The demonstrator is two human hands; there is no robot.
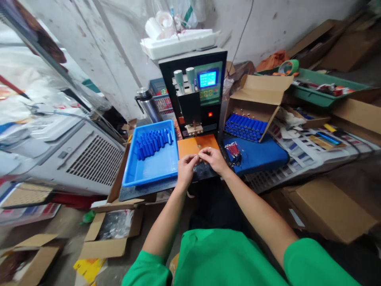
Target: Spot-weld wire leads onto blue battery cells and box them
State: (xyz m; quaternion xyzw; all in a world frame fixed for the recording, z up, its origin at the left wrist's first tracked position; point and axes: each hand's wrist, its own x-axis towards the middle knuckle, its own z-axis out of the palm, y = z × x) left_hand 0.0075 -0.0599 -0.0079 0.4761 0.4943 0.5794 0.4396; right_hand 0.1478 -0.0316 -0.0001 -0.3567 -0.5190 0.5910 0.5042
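Nearest the head camera, green shirt [226,258], bare forearms stretched forward and converging above the front of a dark bench [149,191]. At their ends, left hand [185,169] and right hand [216,159] side by side, fingers curled, thumb and forefinger closed in a pinch on each. Fingertips together or nearly so; cannot tell which. Cannot make out anything between them, at such small scale.

Just under and beyond both hands, orange board [190,145], with a small pale spot on it close past the fingertips. Directly behind the board, black machine [190,107], with lit blue screen [207,78], red light [210,114] and two grey cylinders near the top. Over the machine, white foam slab [178,47] with rolls [154,28] on it.

To the left of the left hand, just beside the board, blue tray [154,169]; blue cylinders [153,142] standing in close rows across its far half. Behind the tray, steel flask [149,104].

Near the right hand, on its right, red-and-dark bundle [233,153] at the left end of a blue pad [258,155]. Farther back, open carton [263,91] with more blue cylinders stacked lying down. Well apart, far right, green bin [327,99] with tape roll [290,67] at its near-left end.
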